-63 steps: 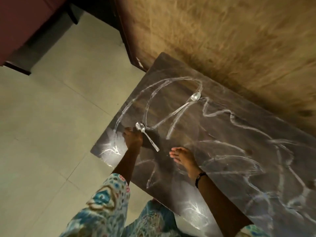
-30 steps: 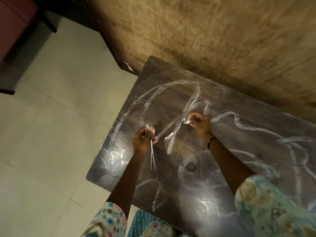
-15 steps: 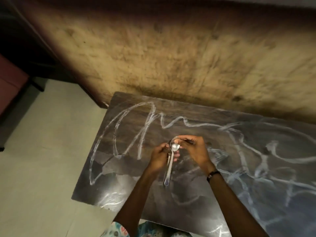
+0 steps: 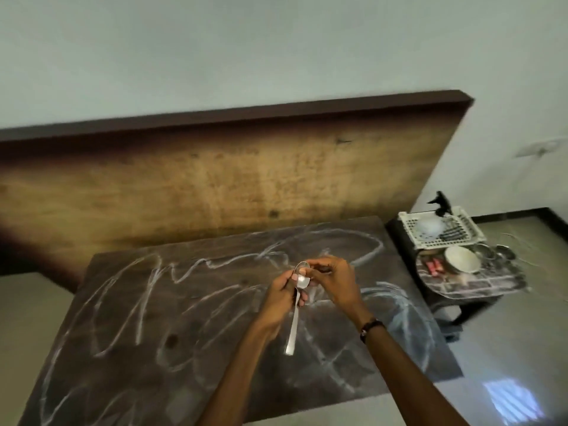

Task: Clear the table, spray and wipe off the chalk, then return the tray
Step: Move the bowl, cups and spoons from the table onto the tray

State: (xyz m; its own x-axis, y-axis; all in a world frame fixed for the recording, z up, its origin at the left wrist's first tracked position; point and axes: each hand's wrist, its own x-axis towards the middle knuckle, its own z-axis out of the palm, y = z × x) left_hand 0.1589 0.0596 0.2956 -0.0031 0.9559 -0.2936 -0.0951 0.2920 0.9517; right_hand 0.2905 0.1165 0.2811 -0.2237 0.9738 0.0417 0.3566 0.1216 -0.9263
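Observation:
Both hands are raised over the middle of the dark table [image 4: 129, 348], whose top is covered in white chalk scribbles [image 4: 144, 290]. My left hand [image 4: 281, 298] grips metal spoons [image 4: 294, 318] near their bowls, with a handle hanging down toward the table. My right hand [image 4: 333, 278] pinches at the spoon bowls from the right. How many spoons are stacked there is hard to tell. A marbled tray [image 4: 467, 276] with a bowl and small items sits on a low stand to the right of the table.
A large wooden board [image 4: 215, 186] leans against the wall behind the table. A white plastic basket [image 4: 442, 230] with dishes stands behind the tray on the dark stand. Pale floor tiles lie left and right of the table.
Each hand picked a spoon off the table, then the hands came together and joined the spoons in my left hand. The view swung right, bringing the tray and basket into sight.

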